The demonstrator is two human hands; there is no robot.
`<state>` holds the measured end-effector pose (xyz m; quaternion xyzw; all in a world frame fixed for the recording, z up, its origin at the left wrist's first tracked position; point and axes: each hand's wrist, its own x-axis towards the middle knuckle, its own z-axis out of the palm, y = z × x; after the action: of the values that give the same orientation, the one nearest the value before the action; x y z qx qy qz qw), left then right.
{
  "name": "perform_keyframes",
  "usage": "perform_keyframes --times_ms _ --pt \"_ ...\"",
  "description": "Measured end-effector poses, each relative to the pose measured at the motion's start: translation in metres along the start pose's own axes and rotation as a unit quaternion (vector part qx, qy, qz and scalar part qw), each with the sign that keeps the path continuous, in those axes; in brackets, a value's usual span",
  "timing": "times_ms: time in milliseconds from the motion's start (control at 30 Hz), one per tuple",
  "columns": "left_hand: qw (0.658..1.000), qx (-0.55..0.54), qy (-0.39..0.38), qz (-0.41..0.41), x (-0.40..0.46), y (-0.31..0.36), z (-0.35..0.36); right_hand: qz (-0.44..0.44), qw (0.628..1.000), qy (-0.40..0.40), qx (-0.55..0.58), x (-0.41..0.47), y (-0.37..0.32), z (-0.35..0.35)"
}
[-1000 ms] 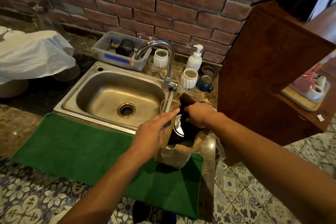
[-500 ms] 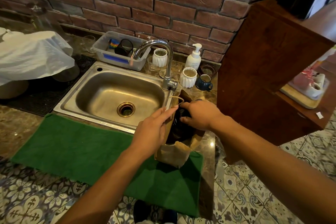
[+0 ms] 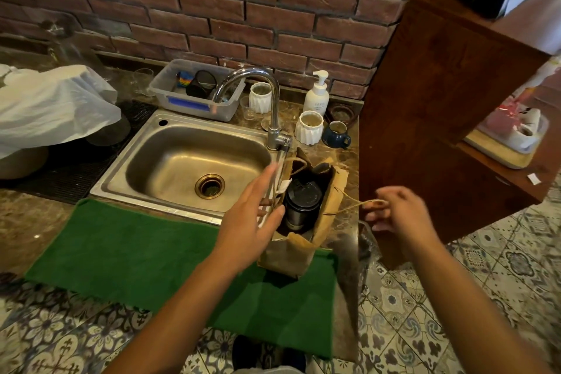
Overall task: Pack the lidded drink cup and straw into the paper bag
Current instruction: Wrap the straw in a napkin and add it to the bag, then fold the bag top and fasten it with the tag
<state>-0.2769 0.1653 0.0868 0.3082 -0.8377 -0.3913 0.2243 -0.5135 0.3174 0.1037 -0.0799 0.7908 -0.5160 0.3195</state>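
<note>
From the head camera, one paper bag (image 3: 299, 247) stands open on the counter's front right corner, its base on the end of a green mat (image 3: 145, 255) and its left wall right beside the rim of the steel sink (image 3: 145, 161). Inside it sits one drink cup (image 3: 303, 205), upright, black lid on, well below the bag's mouth. The left hand (image 3: 253, 222) is at the bag's left wall with fingers straight and together — flat against the paper, it seems, and over a thin white piece that may be the straw, though I cannot tell for sure. The right hand (image 3: 400, 215) hangs just past the counter's right edge, its fingers curled round one twine handle (image 3: 353, 206) pulled out taut from the bag's right wall; a second handle loop stands at the bag's far rim near the tap (image 3: 273, 106). Room is tight on the right: a wooden cabinet (image 3: 434, 118) rises close beside the bag, with only a narrow strip of counter between. Behind the bag stand two white ribbed cups (image 3: 309, 127) (one nearer the tap's base, one further back), one blue mug (image 3: 337, 135), one pump bottle (image 3: 317, 97) and one clear tub (image 3: 194, 100) against the brick wall. The sink basin lies open to the left, and tiled floor shows in front.
</note>
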Motion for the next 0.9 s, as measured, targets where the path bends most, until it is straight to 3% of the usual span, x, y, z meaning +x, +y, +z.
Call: perform_keyframes --times_ms 167,367,467,700,900 --pt "0.984 -0.095 0.004 -0.152 -0.027 0.005 0.017 0.050 0.980 -0.191 0.029 0.017 0.027 0.019" --pt "0.985 -0.003 0.011 -0.174 -0.025 0.017 0.038 0.027 0.956 -0.289 0.031 0.031 0.006 0.034" --pt "0.983 -0.007 0.007 -0.184 -0.021 0.025 0.044 0.010 0.948 -0.317 0.016 0.033 0.000 0.040" --pt "0.986 0.109 0.005 -0.128 -0.019 0.031 0.057 0.009 0.928 -0.371 0.021 0.031 0.003 0.060" --pt "0.988 0.069 0.016 -0.136 -0.013 0.018 0.045 -0.071 0.925 -0.365 -0.075 0.036 0.000 0.055"
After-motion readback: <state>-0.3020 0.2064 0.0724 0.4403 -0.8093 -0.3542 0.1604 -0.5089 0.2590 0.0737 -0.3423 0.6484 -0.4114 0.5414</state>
